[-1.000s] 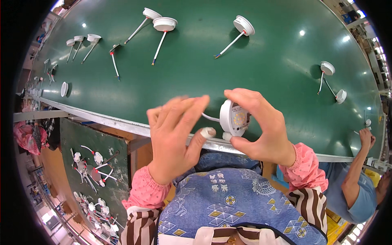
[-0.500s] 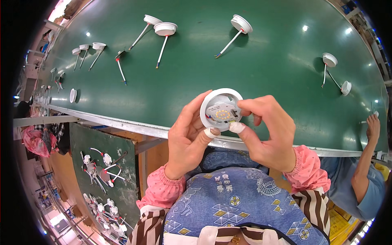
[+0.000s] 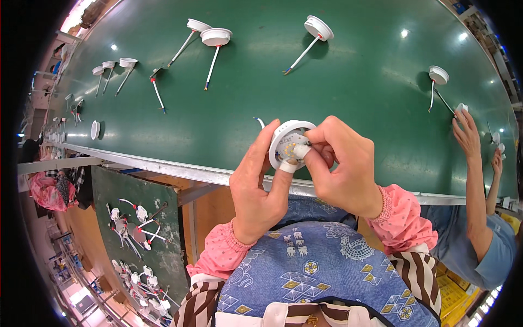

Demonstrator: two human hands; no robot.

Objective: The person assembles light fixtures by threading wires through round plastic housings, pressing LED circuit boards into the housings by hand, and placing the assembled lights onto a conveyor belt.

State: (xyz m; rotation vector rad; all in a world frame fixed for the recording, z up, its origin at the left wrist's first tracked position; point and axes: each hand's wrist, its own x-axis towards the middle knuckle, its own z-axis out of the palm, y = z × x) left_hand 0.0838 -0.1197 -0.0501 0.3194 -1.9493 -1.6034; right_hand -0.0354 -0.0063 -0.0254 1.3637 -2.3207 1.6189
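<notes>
A round white lamp housing point(image 3: 294, 124) is tilted up just above the near edge of the green table. My left hand point(image 3: 257, 188) wraps round its left side, with the taped thumb over the rim. Inside the housing lies a round LED board point(image 3: 285, 143) with small yellow chips. My right hand point(image 3: 344, 163) pinches at the board's right edge, its taped thumb covering part of the chips. A white cable end point(image 3: 260, 122) pokes out behind the left fingers. What the right fingertips grip is partly hidden.
Several white lamps with cables, like this lamp point(image 3: 216, 37), lie across the green table point(image 3: 348, 87). A co-worker's hand point(image 3: 467, 133) touches a lamp at the right. At lower left, a green board point(image 3: 163, 201) bears boards with wires.
The housing has tipped to a steeper angle, and a cable end shows behind it. My right hand has shifted left, its thumb now over the LED board. A co-worker's hand has reached a lamp.
</notes>
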